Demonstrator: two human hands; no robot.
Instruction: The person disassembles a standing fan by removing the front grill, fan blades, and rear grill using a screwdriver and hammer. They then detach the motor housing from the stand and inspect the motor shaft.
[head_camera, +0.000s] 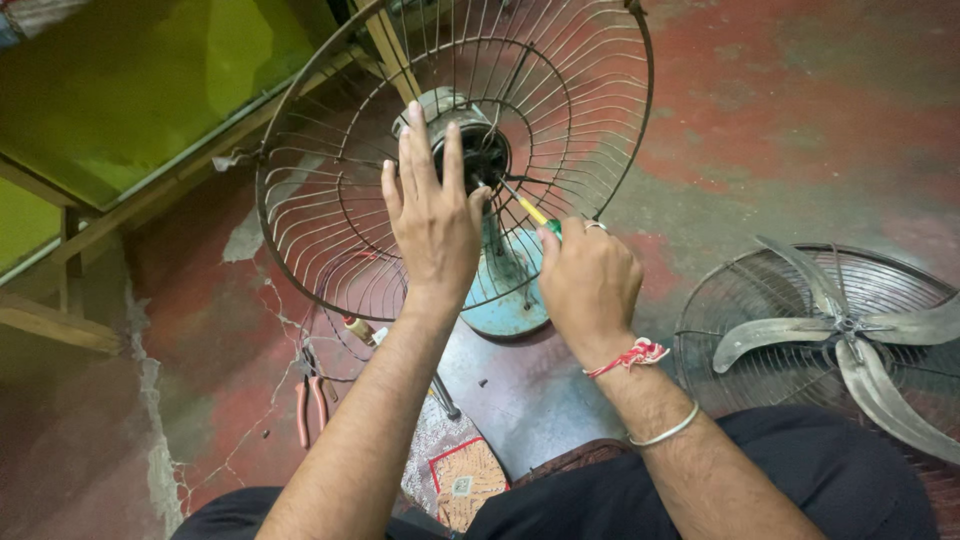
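The person's dark trousers (800, 480) were closest to the camera, with both bare arms reaching out over them. Down on the left, a pair of pliers with red handles (308, 395) lay on the cracked red floor (800, 120). A small printed card (468, 480) lay near the knees.

The left hand (432, 215) was spread wide open, fingers straight, and it held nothing. It was pressed flat on the wire fan guard (330, 200), with the fingertips up by the round motor (470, 140) in the middle. The guard stood on its blue-green base (505, 300) right in front of the person.

The right hand (588, 278) was curled shut around a screwdriver (535, 213) with a yellow and green handle. Its thin tip poked through the wires toward the motor. The wrist had a red thread (630, 355) and a silver bangle (665, 430).

To do this well, I think the open hand should keep the guard from wobbling. The screwdriver should point straight into the screw and be pushed gently while turning, so it does not slip.

On the far right, the other wire guard (740, 360) lay flat on the floor with the grey fan blades (850, 335) on top of it.
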